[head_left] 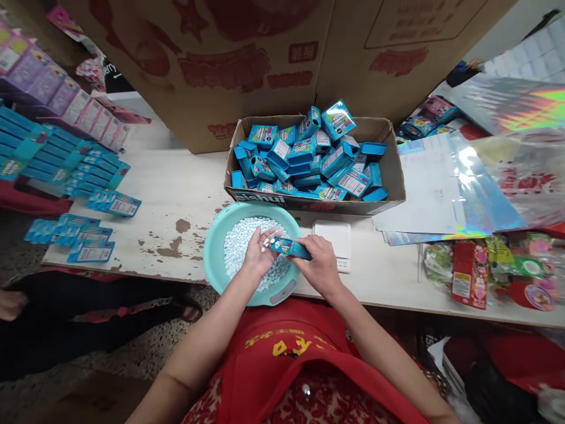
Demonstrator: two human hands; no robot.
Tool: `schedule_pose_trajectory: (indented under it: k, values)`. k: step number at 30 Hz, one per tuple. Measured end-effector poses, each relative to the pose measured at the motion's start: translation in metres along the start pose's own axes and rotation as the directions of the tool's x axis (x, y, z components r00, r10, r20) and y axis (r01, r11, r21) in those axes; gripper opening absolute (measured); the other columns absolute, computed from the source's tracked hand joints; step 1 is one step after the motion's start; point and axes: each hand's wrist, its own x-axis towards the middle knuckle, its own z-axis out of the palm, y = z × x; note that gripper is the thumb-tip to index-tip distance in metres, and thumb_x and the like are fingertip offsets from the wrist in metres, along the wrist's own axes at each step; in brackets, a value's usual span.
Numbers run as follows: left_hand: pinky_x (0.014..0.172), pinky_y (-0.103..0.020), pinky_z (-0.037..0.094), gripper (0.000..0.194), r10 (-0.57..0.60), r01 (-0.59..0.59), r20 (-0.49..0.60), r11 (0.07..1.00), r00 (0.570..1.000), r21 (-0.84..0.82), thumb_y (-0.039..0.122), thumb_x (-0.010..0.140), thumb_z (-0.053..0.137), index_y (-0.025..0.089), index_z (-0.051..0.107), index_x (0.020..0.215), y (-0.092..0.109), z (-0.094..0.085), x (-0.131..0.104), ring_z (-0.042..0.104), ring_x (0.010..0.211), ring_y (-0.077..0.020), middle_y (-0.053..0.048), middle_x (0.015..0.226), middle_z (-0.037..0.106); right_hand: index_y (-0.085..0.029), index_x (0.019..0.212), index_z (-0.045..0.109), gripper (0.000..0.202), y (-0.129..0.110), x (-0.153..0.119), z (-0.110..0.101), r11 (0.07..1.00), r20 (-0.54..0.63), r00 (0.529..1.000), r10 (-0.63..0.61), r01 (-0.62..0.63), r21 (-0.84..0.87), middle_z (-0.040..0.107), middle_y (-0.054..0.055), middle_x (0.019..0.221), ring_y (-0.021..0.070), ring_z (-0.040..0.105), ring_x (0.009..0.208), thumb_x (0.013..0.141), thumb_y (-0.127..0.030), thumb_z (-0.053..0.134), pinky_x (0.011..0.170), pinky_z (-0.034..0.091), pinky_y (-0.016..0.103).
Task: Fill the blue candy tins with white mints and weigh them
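Presently, in the head view, the step in hand looks like passing white pellets [238, 250] between a cupped palm and the end of a small blue box [292, 248], held just above the aqua basin [213, 247] of pellets on the counter [185, 171]. The left hand [258, 257] has a loose, open grip, palm up, with a few pellets on it; the right hand [319, 262] has its grip closed around the box. The next move seems to call for a steady palm and a level box mouth. As for writing, the front of the open carton [348, 206] shows something like "sishui", partly hidden by the basin; "erry" shows at far left. Yellow characters on the red apron [282, 321] and the blue box's label are too unclear to read.
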Motion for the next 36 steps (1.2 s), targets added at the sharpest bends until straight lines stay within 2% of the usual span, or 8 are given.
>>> schedule_pose_trajectory:
  k: [10,16,20,22,26,28,31,36]
  values:
    - [0.049,-0.020,0.046,0.026,-0.034,0.033,0.026,0.998,0.999,0.054,0.039,0.084,0.057,0.013,0.063,0.085,0.000,-0.016,-0.004,0.051,0.050,-0.0078,-0.001,0.063,0.057,-0.029,0.100,0.065,0.029,0.005,-0.012,-0.010,0.976,-0.098,0.988,0.119,-0.098,0.194,0.067,0.002,0.092,0.0236,0.057,0.090,0.073,-0.037,0.072,0.080,0.046,0.039]
    - [0.053,-0.017,0.039,0.036,0.207,-0.265,0.183,0.879,0.961,0.397,0.028,0.057,0.081,0.015,0.066,0.087,-0.007,0.007,-0.016,0.050,0.059,-0.0066,0.001,0.069,0.057,-0.029,0.097,0.066,0.026,0.014,-0.017,-0.012,0.978,-0.130,0.978,0.160,-0.139,0.158,0.068,0.002,0.090,0.0241,0.056,0.088,0.073,-0.035,0.072,0.078,0.047,0.040]
    - [0.053,-0.021,0.039,0.029,0.263,-0.295,0.136,0.824,0.955,0.484,0.034,0.063,0.072,0.015,0.062,0.082,-0.006,0.000,-0.004,0.049,0.056,-0.0087,0.001,0.065,0.056,-0.027,0.094,0.067,0.025,0.023,-0.022,-0.018,0.964,-0.173,0.962,0.211,-0.175,0.200,0.068,0.002,0.088,0.0239,0.057,0.087,0.072,-0.038,0.072,0.077,0.049,0.039]
    - [0.064,-0.026,0.045,0.025,0.285,-0.329,0.177,0.676,0.942,0.659,0.034,0.067,0.067,0.017,0.062,0.085,-0.002,-0.013,0.001,0.057,0.070,-0.0142,-0.002,0.076,0.062,-0.026,0.095,0.066,0.030,0.034,-0.029,-0.021,0.927,-0.202,0.929,0.311,-0.249,0.279,0.068,0.003,0.091,0.0233,0.058,0.085,0.071,-0.043,0.072,0.074,0.050,0.038]
    - [0.093,-0.039,0.042,0.025,0.308,-0.343,0.289,0.139,0.907,0.929,0.028,0.069,0.063,0.020,0.065,0.093,0.010,-0.037,0.003,0.055,0.108,-0.0259,-0.007,0.107,0.065,-0.023,0.098,0.064,0.039,0.068,-0.037,-0.026,0.820,-0.219,0.834,0.507,-0.388,0.422,0.068,0.004,0.097,0.0207,0.061,0.080,0.068,-0.048,0.071,0.074,0.052,0.037]
    - [0.091,-0.039,0.044,0.026,0.355,-0.314,0.268,0.077,0.896,0.946,0.031,0.075,0.057,0.020,0.064,0.097,0.019,-0.034,0.002,0.057,0.105,-0.0257,-0.008,0.110,0.065,-0.022,0.097,0.064,0.041,0.085,-0.036,-0.026,0.793,-0.237,0.801,0.551,-0.414,0.447,0.068,0.005,0.097,0.0208,0.062,0.080,0.067,-0.048,0.071,0.076,0.052,0.038]
    - [0.084,-0.035,0.047,0.026,0.468,-0.376,0.309,0.055,0.828,0.925,0.035,0.080,0.052,0.020,0.062,0.099,0.042,-0.007,0.009,0.060,0.094,-0.0220,-0.007,0.106,0.066,-0.021,0.095,0.063,0.042,0.106,-0.031,-0.021,0.778,-0.254,0.778,0.574,-0.423,0.465,0.067,0.005,0.097,0.0220,0.062,0.083,0.065,-0.049,0.070,0.079,0.052,0.040]
    - [0.088,-0.034,0.045,0.035,0.661,-0.525,0.474,-0.140,0.582,0.840,0.032,0.080,0.055,0.019,0.055,0.112,0.094,0.071,0.059,0.059,0.096,-0.0206,-0.008,0.112,0.062,-0.020,0.095,0.062,0.045,0.128,-0.029,-0.007,0.759,-0.237,0.769,0.594,-0.438,0.483,0.067,0.007,0.097,0.0240,0.062,0.086,0.065,-0.053,0.068,0.081,0.052,0.042]
